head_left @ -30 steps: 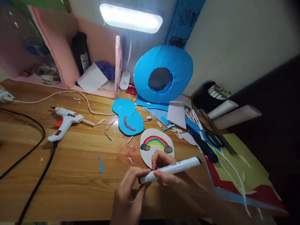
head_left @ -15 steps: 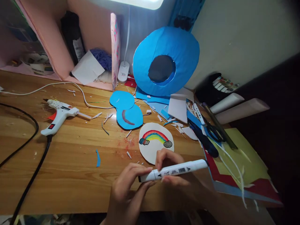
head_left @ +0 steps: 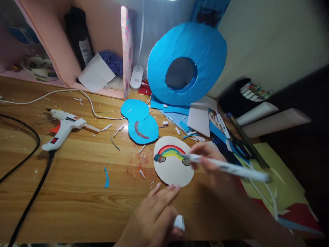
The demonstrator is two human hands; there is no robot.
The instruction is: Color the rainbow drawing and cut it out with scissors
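Note:
A white round paper piece [head_left: 172,173] lies on the wooden table, with a coloured rainbow [head_left: 171,151] and grey clouds at its ends. My right hand [head_left: 210,164] grips a white marker [head_left: 231,167], blurred by motion, its tip over the right cloud of the drawing. At the lower edge of the paper, the extended fingertips of my left hand [head_left: 154,214] rest at its rim. Tucked in the curled part of that hand is the white marker cap [head_left: 179,223], partly hidden.
A white glue gun [head_left: 65,128] with a black cord lies at the left. Two overlapping blue paper discs [head_left: 144,128] are behind the drawing. A large blue ring [head_left: 159,51] leans at the back. Scissors [head_left: 241,145] and coloured sheets [head_left: 282,171] lie at the right among scraps.
The marker's cap has come off into my left hand. My right hand has brought the uncapped marker to the drawing, and my left fingers have lowered to the paper's edge.

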